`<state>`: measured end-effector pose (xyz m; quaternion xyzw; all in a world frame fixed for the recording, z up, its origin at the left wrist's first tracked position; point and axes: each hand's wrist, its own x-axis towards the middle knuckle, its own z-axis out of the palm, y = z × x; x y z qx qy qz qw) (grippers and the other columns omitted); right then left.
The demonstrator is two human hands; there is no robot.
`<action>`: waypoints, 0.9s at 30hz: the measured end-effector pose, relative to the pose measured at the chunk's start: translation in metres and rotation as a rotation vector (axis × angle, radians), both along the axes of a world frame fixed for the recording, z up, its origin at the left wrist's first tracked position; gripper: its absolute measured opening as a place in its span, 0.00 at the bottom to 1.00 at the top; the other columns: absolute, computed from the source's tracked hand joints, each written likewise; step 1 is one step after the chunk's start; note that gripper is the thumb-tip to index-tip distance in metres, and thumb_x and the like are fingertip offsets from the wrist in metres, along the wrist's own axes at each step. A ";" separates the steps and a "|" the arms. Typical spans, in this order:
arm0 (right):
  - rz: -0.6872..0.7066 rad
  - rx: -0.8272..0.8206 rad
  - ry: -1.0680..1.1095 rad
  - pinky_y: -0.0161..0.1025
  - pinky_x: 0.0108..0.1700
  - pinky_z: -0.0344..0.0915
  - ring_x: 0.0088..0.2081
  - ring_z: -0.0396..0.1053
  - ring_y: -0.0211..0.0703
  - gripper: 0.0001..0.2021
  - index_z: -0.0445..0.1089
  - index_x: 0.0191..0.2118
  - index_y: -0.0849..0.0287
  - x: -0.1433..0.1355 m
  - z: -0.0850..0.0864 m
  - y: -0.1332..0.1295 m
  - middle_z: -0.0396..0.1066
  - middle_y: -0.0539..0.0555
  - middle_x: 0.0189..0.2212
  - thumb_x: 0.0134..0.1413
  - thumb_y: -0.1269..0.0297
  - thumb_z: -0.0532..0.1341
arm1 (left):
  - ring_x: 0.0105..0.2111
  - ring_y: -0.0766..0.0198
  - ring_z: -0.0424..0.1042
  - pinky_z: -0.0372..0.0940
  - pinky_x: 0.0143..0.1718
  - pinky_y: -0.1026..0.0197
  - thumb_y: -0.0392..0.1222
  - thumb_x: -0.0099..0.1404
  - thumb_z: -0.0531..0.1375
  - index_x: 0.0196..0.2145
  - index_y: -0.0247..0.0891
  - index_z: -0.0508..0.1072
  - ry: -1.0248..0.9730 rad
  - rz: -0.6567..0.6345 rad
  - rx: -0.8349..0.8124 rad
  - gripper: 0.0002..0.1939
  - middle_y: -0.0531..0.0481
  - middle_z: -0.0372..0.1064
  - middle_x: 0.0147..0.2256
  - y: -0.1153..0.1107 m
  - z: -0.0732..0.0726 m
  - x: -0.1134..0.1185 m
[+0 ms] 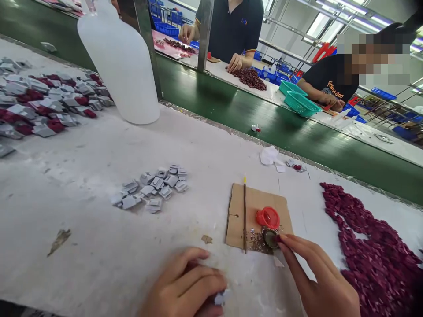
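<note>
A factory assembly line: beyond the hands a green conveyor belt (251, 110) runs past the white workbench (82, 229), co-workers (234, 26) sit across it sorting piles of dark red parts (249, 78), and blue bins (168, 26) and teal baskets (299, 103) stand behind them.

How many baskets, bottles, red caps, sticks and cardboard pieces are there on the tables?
Green baskets: 2
White bottle: 1
Red cap: 1
Thin stick: 1
Cardboard piece: 1
Total: 6

The little grey pieces and dark red pieces lie in heaps, too many to count. The right hand touches a small round thing beside the cap.
</note>
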<state>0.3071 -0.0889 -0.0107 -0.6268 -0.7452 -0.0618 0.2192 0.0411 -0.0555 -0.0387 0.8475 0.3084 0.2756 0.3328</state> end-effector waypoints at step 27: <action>-0.014 0.000 0.258 0.36 0.43 0.69 0.37 0.72 0.39 0.11 0.69 0.46 0.53 0.000 -0.012 -0.015 0.73 0.49 0.39 0.56 0.66 0.63 | 0.45 0.70 0.74 0.66 0.48 0.76 0.26 0.63 0.58 0.40 0.43 0.70 -0.094 0.106 -0.301 0.12 0.51 0.71 0.46 -0.008 0.011 -0.001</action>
